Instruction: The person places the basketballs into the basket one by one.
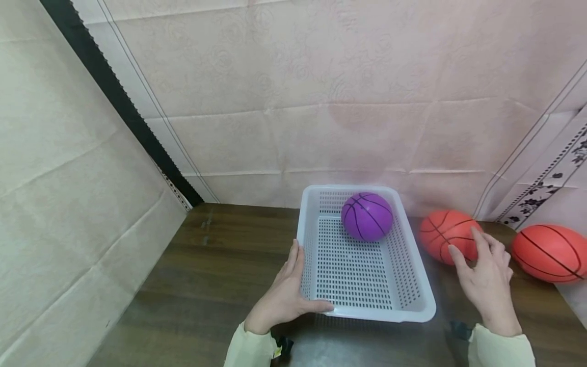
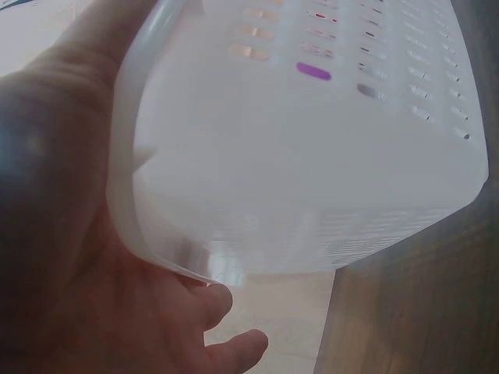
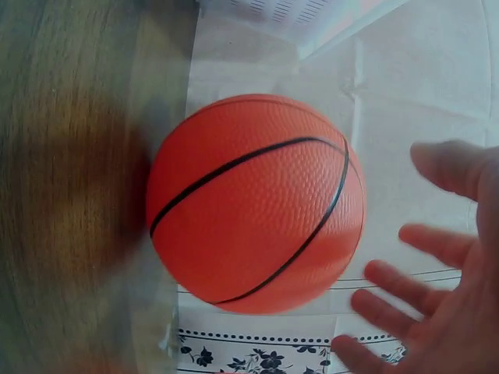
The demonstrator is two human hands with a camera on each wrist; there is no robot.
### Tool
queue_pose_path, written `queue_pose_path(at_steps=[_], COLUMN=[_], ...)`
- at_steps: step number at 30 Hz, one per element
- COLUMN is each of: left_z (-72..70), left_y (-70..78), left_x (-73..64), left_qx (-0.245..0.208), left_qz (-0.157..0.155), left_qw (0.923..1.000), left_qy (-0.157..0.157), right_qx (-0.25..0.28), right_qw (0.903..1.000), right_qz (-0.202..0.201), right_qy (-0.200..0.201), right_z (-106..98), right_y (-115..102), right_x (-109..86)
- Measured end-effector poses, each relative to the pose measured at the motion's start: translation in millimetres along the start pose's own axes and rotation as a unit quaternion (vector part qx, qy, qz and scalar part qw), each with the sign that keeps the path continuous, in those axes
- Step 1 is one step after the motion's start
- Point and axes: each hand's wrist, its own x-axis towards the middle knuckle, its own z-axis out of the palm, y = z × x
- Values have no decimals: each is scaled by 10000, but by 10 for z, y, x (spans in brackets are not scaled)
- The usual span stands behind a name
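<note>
A white plastic basket (image 1: 355, 311) with slotted walls and floor stands on the wooden table. My left hand (image 1: 283, 290) holds its near left corner, thumb along the front rim and fingers along the left side. From the left wrist, the hand (image 2: 93, 234) curves round the rim, with two fingertips past the wall. A purple ball (image 1: 367, 216) with black lines lies in the far part of the basket. Just right of it sits an orange-red basketball (image 1: 444, 235). My right hand (image 1: 488, 275) hovers beside this ball (image 3: 257, 202), fingers spread and apart from its surface.
A second orange-red ball (image 1: 552, 253) lies farther right, near the table's edge. Pale cloth (image 1: 348, 117) hangs behind the table, and another cloth (image 1: 78, 204) borders it on the left. Dark wooden table (image 1: 197, 285) extends left of the basket.
</note>
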Motion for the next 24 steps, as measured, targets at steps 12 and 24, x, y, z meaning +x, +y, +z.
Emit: queue_pose_path(at_steps=[12, 24], left_z=[2, 0], left_y=[-2, 5], left_x=[0, -1], left_qx=[-57, -71], left_qz=[18, 55], left_qw=[10000, 10000], left_qy=[12, 31], right_qx=[-109, -288], right_qw=[9993, 9954], right_qz=[232, 631], right_qy=[268, 665], right_z=[14, 59], right_y=[3, 42], right_x=[-4, -10])
